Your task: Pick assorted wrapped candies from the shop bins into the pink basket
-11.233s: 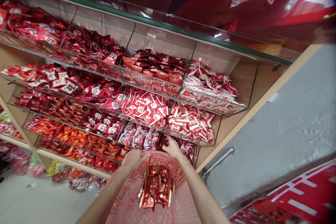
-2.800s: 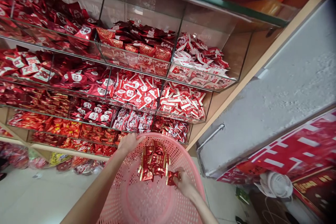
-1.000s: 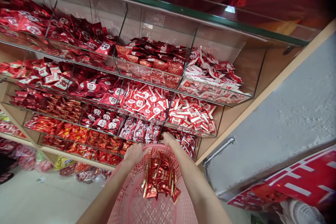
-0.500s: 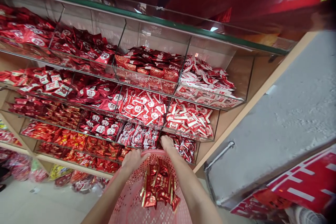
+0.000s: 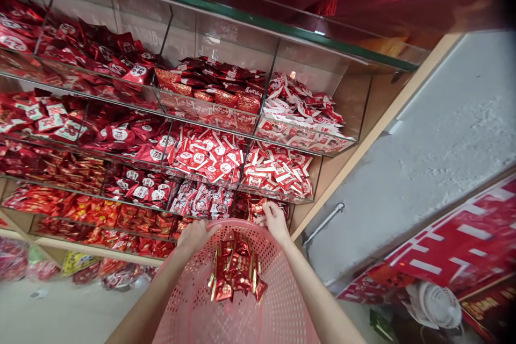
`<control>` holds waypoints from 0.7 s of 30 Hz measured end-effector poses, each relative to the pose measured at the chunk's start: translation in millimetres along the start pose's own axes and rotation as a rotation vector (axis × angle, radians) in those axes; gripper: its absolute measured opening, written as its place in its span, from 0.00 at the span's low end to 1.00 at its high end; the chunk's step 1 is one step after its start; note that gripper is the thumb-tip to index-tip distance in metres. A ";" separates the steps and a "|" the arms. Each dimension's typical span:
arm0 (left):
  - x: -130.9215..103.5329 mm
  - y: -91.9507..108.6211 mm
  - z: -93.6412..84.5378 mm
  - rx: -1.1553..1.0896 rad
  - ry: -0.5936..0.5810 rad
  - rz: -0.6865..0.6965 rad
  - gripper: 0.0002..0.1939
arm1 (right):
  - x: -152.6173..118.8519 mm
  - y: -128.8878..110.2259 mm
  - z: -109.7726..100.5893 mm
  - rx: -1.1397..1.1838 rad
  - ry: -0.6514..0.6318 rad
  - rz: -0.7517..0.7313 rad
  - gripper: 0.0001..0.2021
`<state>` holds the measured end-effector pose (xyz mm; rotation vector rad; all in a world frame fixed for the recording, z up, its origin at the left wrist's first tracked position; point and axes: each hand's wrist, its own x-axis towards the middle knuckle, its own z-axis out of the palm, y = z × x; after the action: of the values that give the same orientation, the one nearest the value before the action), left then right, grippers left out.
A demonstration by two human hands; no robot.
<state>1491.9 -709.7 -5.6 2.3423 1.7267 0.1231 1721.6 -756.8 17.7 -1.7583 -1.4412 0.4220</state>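
Observation:
My left hand [image 5: 195,236] is closed on the far left rim of a pink perforated plastic basket [image 5: 201,301]. Inside the basket lies a small pile of shiny red-and-gold wrapped candies [image 5: 236,271]. Just beyond the rim, at the front of a low right-hand compartment, my right hand [image 5: 274,220] has its fingers pinched on red-and-gold wrapped candies [image 5: 256,207]. How many it holds cannot be made out. Red and white packets in that compartment are partly hidden behind the hand.
Tiered glass-fronted shelves [image 5: 209,118] full of red packets rise ahead, under a green-edged glass shelf [image 5: 242,8]. A wooden side panel [image 5: 346,172] and grey wall [image 5: 451,118] border the right. Bagged goods [image 5: 83,262] line the floor at left; a white fan [image 5: 439,303] stands lower right.
My right hand has drawn back from inside the compartment and now shows red-and-gold candies at its fingers. My left hand stays on the basket rim. The view has shifted slightly right.

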 end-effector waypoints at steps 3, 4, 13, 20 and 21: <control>0.4 0.7 -0.7 -0.014 -0.010 -0.010 0.34 | -17.1 0.7 -11.9 0.526 -0.031 0.170 0.18; 0.6 0.8 -0.6 -0.021 -0.013 -0.015 0.34 | -23.5 -0.3 -16.2 0.666 -0.035 0.209 0.17; 3.0 -1.0 3.2 0.002 0.002 0.010 0.35 | -95.0 -23.2 -23.2 1.278 -0.031 0.412 0.13; 1.0 1.1 0.0 0.024 -0.024 -0.007 0.35 | -130.2 -29.3 -0.1 1.562 -0.042 0.514 0.19; 0.8 1.2 -0.5 0.025 -0.025 -0.006 0.35 | -132.0 -26.8 3.2 1.590 -0.041 0.518 0.19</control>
<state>1493.2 -709.2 -4.9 2.3456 1.7334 0.0711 1663.0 -877.5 5.9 -0.6876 -0.2478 1.3735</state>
